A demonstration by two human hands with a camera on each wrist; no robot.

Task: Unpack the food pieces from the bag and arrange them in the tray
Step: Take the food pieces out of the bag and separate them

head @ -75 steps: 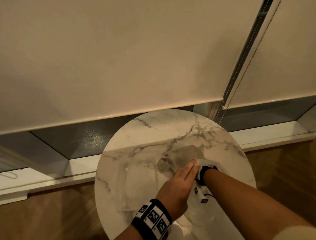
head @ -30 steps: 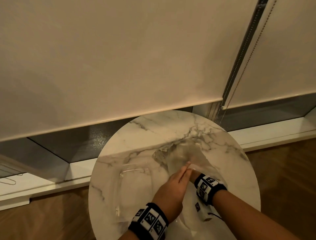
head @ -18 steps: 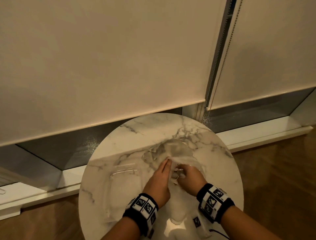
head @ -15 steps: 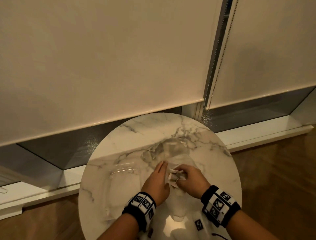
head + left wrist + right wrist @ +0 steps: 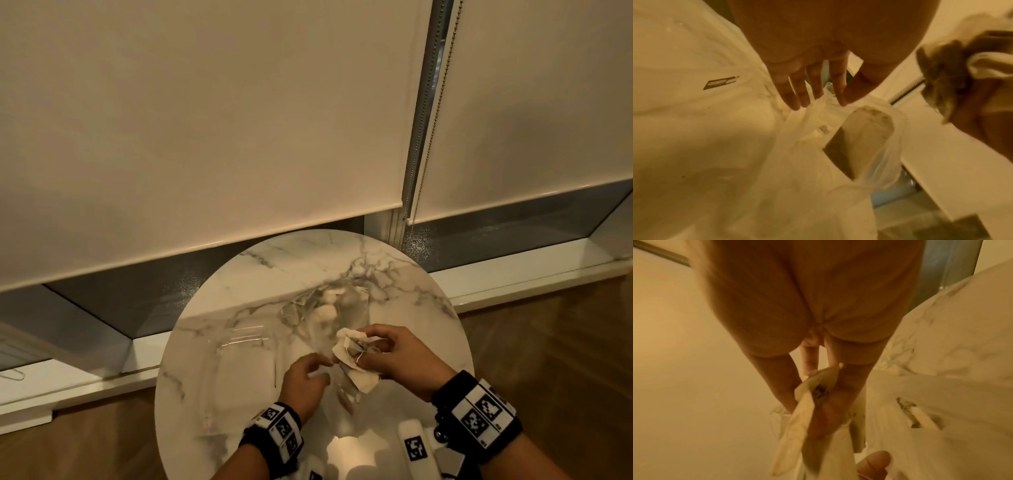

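Note:
A clear plastic bag (image 5: pixel 329 308) lies on the round marble table (image 5: pixel 342 253), with several pale food pieces (image 5: pixel 325 311) inside. My right hand (image 5: pixel 363 346) holds a flat pale food piece with dark filling (image 5: pixel 356 370) just above the bag's mouth. The right wrist view shows that food piece (image 5: pixel 807 410) pinched between thumb and fingers. My left hand (image 5: pixel 322 363) pinches the bag's near edge; in the left wrist view its fingertips (image 5: pixel 840 99) hold the bag film (image 5: pixel 818 113), with another food piece (image 5: pixel 869 129) inside. A clear tray (image 5: pixel 239 339) sits left of the bag.
Roller blinds and a window sill (image 5: pixel 513 260) stand behind the table, and a bead chain (image 5: pixel 428 137) hangs down between the blinds. Wooden floor (image 5: pixel 548 342) surrounds the table. A white tagged device (image 5: pixel 418 448) lies at the table's near edge.
My right hand has come out of the bag holding a food piece and lifted it. My left hand went from lying flat on the bag to pinching its edge.

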